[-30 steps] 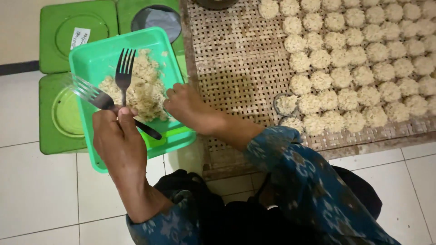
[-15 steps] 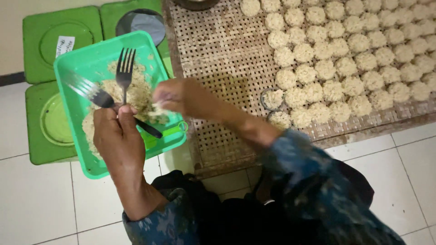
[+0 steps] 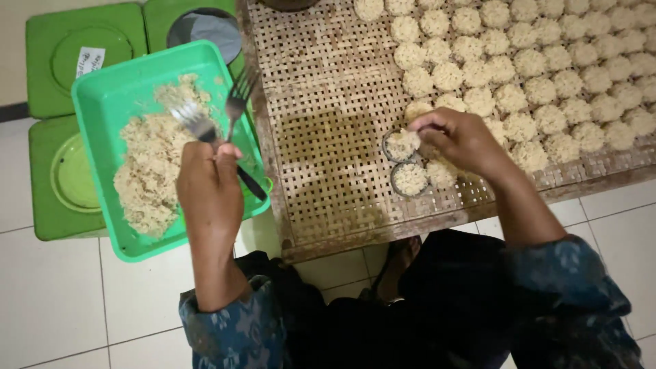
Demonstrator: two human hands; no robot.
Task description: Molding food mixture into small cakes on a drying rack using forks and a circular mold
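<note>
The right hand (image 3: 459, 140) has left the green tray (image 3: 102, 102) since a moment ago and now sits over the woven bamboo mat (image 3: 328, 102), while the left hand (image 3: 208, 188) has stayed above the tray. The right fingers pinch the rim of a small round ring mould (image 3: 402, 145) filled with pale shredded mix, tilted up off the mat. Just below it on the mat lies a second ring mould (image 3: 410, 179), also filled. Rows of pale round cakes (image 3: 519, 61) cover the far right part of the mat, reaching right up to the right hand.

To the left of the mat, the left hand is clenched around the handles of two forks (image 3: 219, 116), their tines pointing up and away over the tray's far corner. A heap of the loose shredded mix (image 3: 147, 171) lies in the tray, left of that hand. Green square lids (image 3: 75, 48) lie on the floor beyond the tray, farther from the mat.
</note>
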